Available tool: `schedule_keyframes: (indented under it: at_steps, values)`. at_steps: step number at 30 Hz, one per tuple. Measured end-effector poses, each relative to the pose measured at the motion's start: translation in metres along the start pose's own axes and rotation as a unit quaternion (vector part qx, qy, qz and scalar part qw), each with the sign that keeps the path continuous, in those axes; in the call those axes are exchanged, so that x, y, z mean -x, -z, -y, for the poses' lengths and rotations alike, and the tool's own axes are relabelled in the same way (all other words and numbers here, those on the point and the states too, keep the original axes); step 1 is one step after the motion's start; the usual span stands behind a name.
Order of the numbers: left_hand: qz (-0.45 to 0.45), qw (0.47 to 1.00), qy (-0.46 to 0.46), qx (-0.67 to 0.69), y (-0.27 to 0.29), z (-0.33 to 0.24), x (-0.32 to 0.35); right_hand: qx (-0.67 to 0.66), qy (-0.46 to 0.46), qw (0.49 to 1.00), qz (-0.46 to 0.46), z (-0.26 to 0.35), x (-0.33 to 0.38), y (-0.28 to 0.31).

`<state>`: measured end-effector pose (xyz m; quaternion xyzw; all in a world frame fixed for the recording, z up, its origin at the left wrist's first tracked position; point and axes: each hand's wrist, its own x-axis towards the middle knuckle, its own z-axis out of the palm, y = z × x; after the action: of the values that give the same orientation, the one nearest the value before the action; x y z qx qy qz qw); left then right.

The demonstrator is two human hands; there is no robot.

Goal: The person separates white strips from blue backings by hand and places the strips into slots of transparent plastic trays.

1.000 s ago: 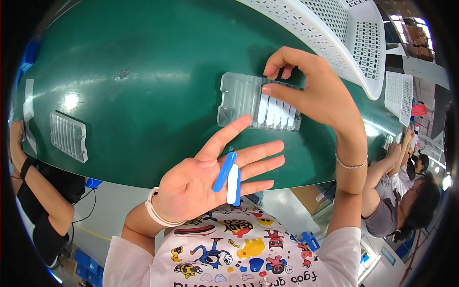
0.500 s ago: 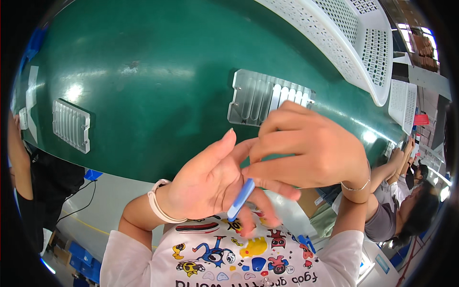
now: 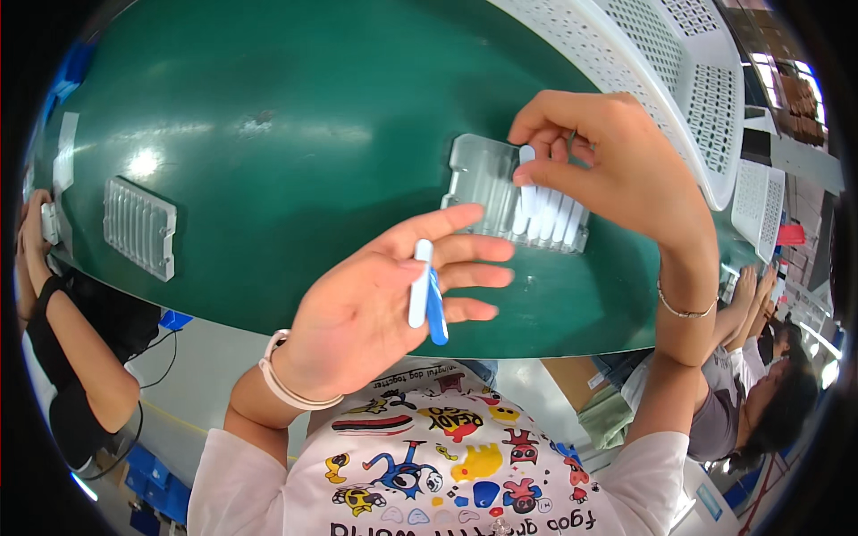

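Note:
My left hand (image 3: 384, 299) is held palm up over the near edge of the green table (image 3: 295, 134), with a white stick and a blue stick (image 3: 426, 290) lying across its fingers. My right hand (image 3: 617, 170) pinches another white stick (image 3: 527, 179) and holds it upright over a clear ribbed tray (image 3: 483, 183). Several white sticks lie side by side in the tray's right half, under my right hand. The tray's left grooves show bare.
A second clear ribbed tray (image 3: 140, 226) lies at the table's left edge. White perforated plastic baskets (image 3: 688, 80) stand at the far right. Another person's arm (image 3: 63, 348) reaches in at the left, and other people's hands (image 3: 746, 308) show at the right.
My right hand came to my left palm, took a white stick, and carried it back up to the tray. My left hand stayed near the table edge with two sticks.

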<state>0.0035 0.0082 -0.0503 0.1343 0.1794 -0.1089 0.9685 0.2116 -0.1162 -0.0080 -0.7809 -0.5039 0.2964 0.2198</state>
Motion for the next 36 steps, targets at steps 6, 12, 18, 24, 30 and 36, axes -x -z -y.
schedule_keyframes:
  at_steps: [6, 12, 18, 24, 30, 36]
  values:
    - [0.006, 1.0, 0.014, 0.013, -0.008, -0.002, -0.002, 0.028, -0.004, 0.997, -0.07, -0.011, 0.011, -0.018]
    - [0.013, 0.999, -0.051, 0.012, -0.005, -0.001, -0.005, 0.007, -0.058, 0.983, -0.172, -0.011, 0.03, -0.039]
    - [0.012, 0.992, -0.103, 0.074, -0.003, -0.003, 0.001, 0.079, -0.046, 0.977, -0.191, -0.006, 0.028, -0.039]
    - [-0.023, 0.993, -0.104, 0.045, -0.006, -0.004, 0.003, 0.069, -0.061, 0.979, -0.18, -0.005, 0.031, -0.04]
    - [-0.037, 0.99, -0.131, 0.033, -0.015, 0.005, -0.014, 0.07, -0.079, 0.96, -0.258, -0.009, 0.052, -0.059]
    - [-0.041, 0.989, -0.142, 0.029, -0.022, 0.013, -0.025, 0.096, -0.013, 0.971, -0.219, -0.016, 0.092, -0.068]
